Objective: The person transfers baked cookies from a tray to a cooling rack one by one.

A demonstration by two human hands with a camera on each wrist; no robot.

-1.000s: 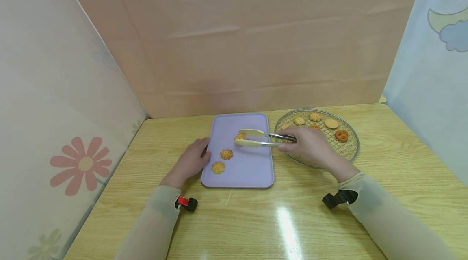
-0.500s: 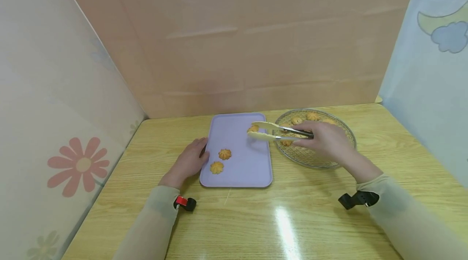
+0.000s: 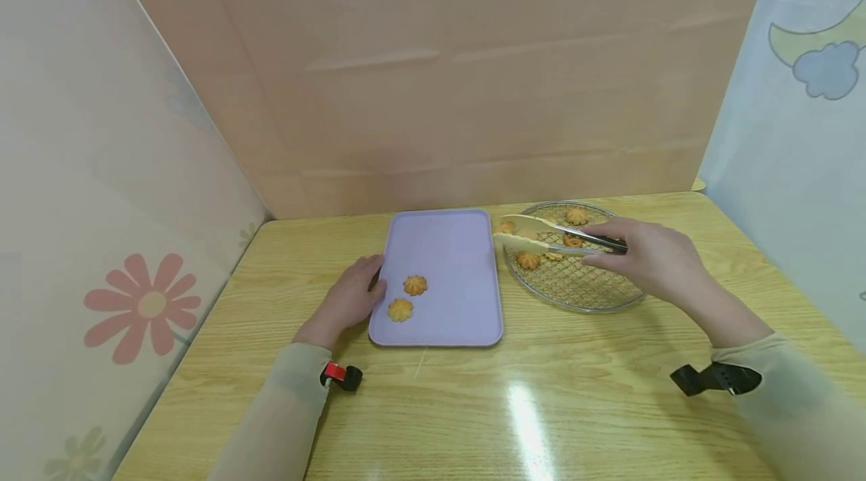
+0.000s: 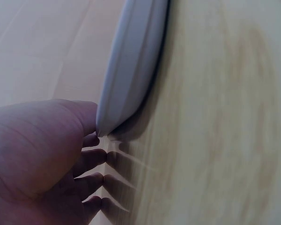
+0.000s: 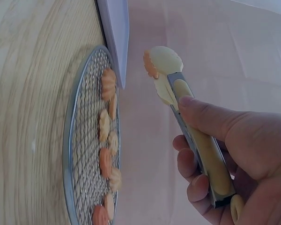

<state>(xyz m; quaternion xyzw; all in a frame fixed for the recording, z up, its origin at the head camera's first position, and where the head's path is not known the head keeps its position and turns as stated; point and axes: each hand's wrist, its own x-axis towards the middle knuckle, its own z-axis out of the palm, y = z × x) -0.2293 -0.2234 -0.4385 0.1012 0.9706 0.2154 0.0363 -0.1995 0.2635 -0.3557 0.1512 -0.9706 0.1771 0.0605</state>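
Observation:
My right hand (image 3: pixel 652 259) grips a pair of tongs (image 3: pixel 531 223) with cream tips and dark grips. Between those tips is a golden fluted cookie (image 5: pixel 150 64), held above the round wire rack (image 3: pixel 582 289) near the tray's right side. My left hand (image 3: pixel 349 294) rests at the left edge of the lilac tray (image 3: pixel 460 301); its thumb touches the rim, and the other fingertips are down by the tray's side. On the tray lie two fluted cookies, one golden brown (image 3: pixel 415 285) and one paler (image 3: pixel 400 310), both toward the front left.
Several cookies stay on the rack, among them a fluted one (image 3: pixel 528 261) at its left and a reddish-brown one (image 5: pixel 105 162). The rack stands right beside the tray on the wooden table (image 3: pixel 446 413). A beige backdrop (image 3: pixel 433 90) closes off the back.
My right hand has carried the tongs and the pinched cookie rightward, from over the tray to over the rack. The left hand and the two cookies on the tray have stayed put.

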